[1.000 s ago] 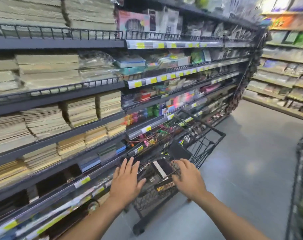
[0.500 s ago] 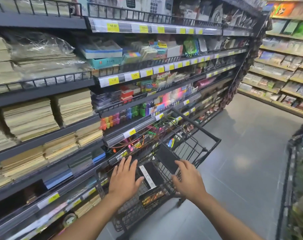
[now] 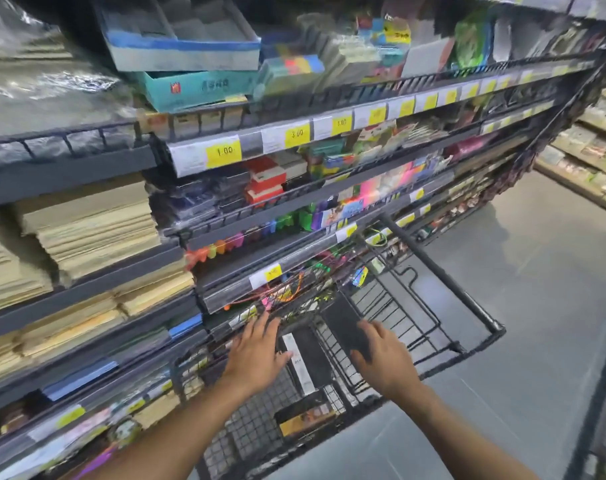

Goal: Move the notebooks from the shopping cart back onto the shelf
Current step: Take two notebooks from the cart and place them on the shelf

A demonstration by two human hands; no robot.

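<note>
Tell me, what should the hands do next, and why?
Probably reach down and grip the black notebook lying in the cart. The left hand and right hand are open above it, one on each side, holding nothing yet.

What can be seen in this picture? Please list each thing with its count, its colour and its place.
shopping cart: one, black wire, beside the shelf, in front of the person
notebooks in the cart: about three, dark; one has a white strip, one an orange label
shelf: one unit, dark grey, several levels, on the left
stacked notebooks: many, beige, left part of the shelf
price tags: many, yellow and white, on the shelf edges
boxes: two, blue-white above teal, upper level
floor: grey, on the right
left hand: one, fingers straight, over the cart
right hand: one, fingers relaxed, over the cart
</note>
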